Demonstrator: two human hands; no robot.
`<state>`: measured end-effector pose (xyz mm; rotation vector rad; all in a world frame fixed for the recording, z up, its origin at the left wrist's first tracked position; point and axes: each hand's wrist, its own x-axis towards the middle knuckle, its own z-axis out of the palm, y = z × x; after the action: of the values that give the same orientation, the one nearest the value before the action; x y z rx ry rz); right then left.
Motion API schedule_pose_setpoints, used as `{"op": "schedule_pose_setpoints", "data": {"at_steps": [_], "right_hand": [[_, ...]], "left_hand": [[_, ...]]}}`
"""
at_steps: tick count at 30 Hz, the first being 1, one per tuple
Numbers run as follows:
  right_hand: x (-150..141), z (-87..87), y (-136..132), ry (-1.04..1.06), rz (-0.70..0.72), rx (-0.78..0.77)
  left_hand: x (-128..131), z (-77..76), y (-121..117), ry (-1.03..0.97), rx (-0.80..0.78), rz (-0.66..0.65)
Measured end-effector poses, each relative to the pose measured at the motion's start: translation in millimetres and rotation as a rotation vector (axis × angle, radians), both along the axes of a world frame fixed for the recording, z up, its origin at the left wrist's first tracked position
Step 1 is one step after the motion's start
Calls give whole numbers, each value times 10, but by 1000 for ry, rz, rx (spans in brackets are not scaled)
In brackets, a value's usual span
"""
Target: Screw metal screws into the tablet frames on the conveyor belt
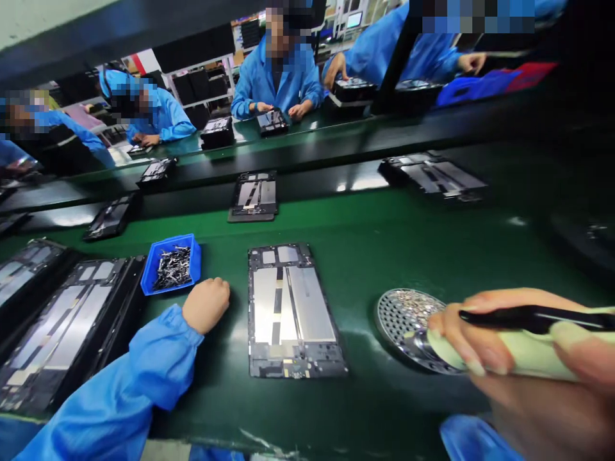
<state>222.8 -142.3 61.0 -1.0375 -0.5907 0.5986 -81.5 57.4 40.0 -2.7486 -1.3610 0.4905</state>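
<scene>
**At the near edge of the green bench (365, 410), a soldering iron (516, 351) sits in the right hand (523, 384)**

Its pale green handle with a black strip lies across the right fingers (461, 339), which curl closed around it. From this close, blurred view, soldering iron is only my best reading, as those fingers hide the tip. It looks light and slim, and the padded handle is the place to hold it. Its front end sits over a round perforated metal dish (408, 330) strewn with bright scraps.

The left hand (206, 305) rests on the mat in a loose fist, gripping nothing, just beside the long edge of a tablet frame (291, 312). The frame lies flat, mid-bench. It looks thin, stiff and slick, with small parts exposed at its near end, so its long metal rims are the safest hold.

Green mat lies open between the frame and the dish. On the left, a blue bin of small metal parts (172, 266) sits near the left hand, beside stacked black trays (67, 326).
</scene>
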Motion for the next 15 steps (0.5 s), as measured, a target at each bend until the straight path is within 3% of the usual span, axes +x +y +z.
{"op": "schedule_pose_setpoints", "data": {"at_steps": [6, 11, 15], "right_hand": [[-194, 328, 258, -48, 152, 50], [-454, 306, 270, -39, 192, 57], [-741, 178, 198, -54, 389, 11]], "left_hand": [[188, -100, 634, -983, -293, 237], [394, -316, 780, -1171, -480, 278], [457, -435, 751, -1277, -541, 280]]}}
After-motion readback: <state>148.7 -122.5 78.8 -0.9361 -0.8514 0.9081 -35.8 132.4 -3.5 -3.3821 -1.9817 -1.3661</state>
